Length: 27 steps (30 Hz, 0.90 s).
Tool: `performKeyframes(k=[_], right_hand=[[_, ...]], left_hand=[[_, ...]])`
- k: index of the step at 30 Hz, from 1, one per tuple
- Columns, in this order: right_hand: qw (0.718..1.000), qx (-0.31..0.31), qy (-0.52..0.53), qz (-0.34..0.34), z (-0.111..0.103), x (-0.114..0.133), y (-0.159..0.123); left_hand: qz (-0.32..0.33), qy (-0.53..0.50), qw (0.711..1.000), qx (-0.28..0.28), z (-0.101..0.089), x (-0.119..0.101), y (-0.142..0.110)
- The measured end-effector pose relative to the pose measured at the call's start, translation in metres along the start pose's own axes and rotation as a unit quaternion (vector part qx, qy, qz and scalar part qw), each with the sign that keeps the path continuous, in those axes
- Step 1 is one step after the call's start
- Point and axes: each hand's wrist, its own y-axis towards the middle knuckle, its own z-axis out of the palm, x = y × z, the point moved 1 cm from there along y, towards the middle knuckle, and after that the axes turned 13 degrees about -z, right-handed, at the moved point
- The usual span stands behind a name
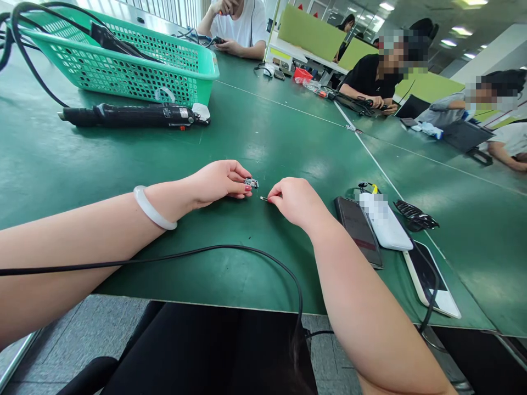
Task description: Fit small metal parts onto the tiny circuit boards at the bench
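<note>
Between the fingertips of my left hand (224,181) is a small circuit board (251,182), grey with dark parts; the fingers cover some of it. My right hand (294,200) pinches a thin, pale metallic piece (264,198) between thumb and forefinger, its free end pointing left toward the board. What exactly this piece is, I cannot make out. A small gap separates it from the board. Both hands are just over the green tabletop (230,225), close to each other.
A black electric screwdriver (135,116) lies in front of a green plastic basket (135,60) holding cables. At right are a dark phone (358,230), a white power bank (385,222) and a white phone (432,280). A black cable (197,250) crosses the near table. Several people sit beyond.
</note>
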Motion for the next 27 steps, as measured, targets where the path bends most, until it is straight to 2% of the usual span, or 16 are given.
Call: performKeyframes(k=[5, 10, 13, 20, 27], right_hand=[[0.999, -0.023, -0.034, -0.02, -0.001, -0.001, 0.0], [0.993, -0.108, -0.009, -0.048, -0.009, 0.005, -0.004], [0.987, -0.138, 0.016, -0.084, -0.01, 0.012, -0.004], [0.985, -0.133, 0.02, -0.111, -0.004, 0.02, 0.0], [0.985, -0.127, 0.012, -0.115, -0.004, 0.02, 0.0]], left_hand=[[-0.005, 0.022, 1.0, -0.003, 0.0, -0.001, -0.001], [-0.011, 0.044, 0.999, -0.007, 0.003, -0.003, -0.004], [-0.009, 0.054, 0.998, 0.004, 0.004, -0.003, -0.004], [0.002, 0.099, 0.995, 0.022, 0.002, -0.002, -0.003], [0.002, 0.097, 0.995, 0.031, 0.002, -0.002, -0.003]])
